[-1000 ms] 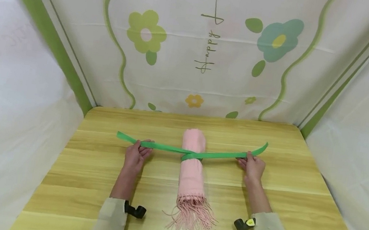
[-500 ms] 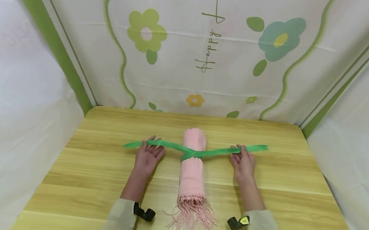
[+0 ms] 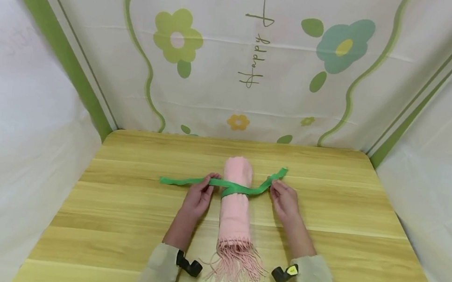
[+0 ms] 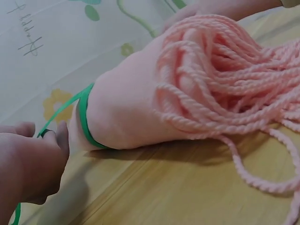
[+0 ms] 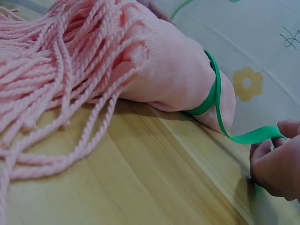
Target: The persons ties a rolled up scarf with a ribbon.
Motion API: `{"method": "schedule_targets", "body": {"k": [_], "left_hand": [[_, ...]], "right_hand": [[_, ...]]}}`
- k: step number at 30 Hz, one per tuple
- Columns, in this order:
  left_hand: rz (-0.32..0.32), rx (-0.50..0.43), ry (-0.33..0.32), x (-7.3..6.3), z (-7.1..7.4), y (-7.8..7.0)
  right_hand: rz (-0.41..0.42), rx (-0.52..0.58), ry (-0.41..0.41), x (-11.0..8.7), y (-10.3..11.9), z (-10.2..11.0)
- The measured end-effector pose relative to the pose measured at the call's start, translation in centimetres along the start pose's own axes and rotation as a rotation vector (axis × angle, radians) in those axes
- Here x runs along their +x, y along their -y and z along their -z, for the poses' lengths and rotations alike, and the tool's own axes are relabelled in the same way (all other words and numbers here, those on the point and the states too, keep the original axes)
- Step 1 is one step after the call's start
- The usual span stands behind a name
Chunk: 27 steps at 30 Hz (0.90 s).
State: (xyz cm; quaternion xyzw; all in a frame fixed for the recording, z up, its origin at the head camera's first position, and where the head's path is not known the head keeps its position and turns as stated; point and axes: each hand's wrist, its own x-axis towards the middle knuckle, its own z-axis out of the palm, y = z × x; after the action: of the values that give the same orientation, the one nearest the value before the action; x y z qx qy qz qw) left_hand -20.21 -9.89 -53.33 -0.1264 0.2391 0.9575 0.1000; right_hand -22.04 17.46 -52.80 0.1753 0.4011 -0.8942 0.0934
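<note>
A rolled pink scarf (image 3: 235, 217) lies lengthwise on the table, its twisted fringe (image 4: 211, 70) toward the person. Around its middle runs a green ribbon (image 3: 237, 189), whose two ends cross on top and extend to either side. Close to the scarf's left side, the left hand (image 3: 200, 196) pinches one ribbon end between thumb and fingers, the tail trailing left. On the other side, the right hand (image 3: 286, 202) pinches the other end near its tip; in the right wrist view that stretch of ribbon (image 5: 253, 135) sags between scarf and fingers.
The wooden table (image 3: 114, 221) has a printed floral cloth (image 3: 216, 83) hanging behind it. White cloth walls (image 3: 19, 134) stand on both sides. Small black cameras (image 3: 189, 264) are strapped at both wrists.
Both hands have moved inward toward the scarf, the left one further along the ribbon. The ribbon, stretched out straight before, now hangs slacker on the right. The scarf has stayed in place.
</note>
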Motion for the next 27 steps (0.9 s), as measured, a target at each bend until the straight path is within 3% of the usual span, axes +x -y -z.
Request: {"method": "schedule_targets", "body": {"k": [5, 9, 11, 15, 20, 27], "left_hand": [[-0.021, 0.129, -0.007, -0.1, -0.3, 0.6], [-0.034, 0.193, -0.025, -0.3, -0.5, 1.0], [-0.039, 0.205, -0.030, -0.4, -0.6, 1.2], [-0.046, 0.195, -0.044, -0.4, -0.9, 1.6], [-0.062, 0.180, -0.108, -0.3, -1.1, 1.9], [-0.059, 0.221, -0.132, -0.2, -1.1, 2.1]], "right_hand": [[0.033, -0.134, 0.117, 0.0, -0.8, -0.4], [0.047, -0.082, 0.244, -0.2, -1.4, -0.9], [0.025, -0.040, 0.269, -0.2, -1.8, -1.3], [-0.034, 0.032, 0.226, -0.4, -2.4, -2.1], [-0.066, 0.114, 0.150, -0.8, -2.8, -2.8], [-0.077, 0.024, 0.142, -1.2, -2.7, -2.7]]}}
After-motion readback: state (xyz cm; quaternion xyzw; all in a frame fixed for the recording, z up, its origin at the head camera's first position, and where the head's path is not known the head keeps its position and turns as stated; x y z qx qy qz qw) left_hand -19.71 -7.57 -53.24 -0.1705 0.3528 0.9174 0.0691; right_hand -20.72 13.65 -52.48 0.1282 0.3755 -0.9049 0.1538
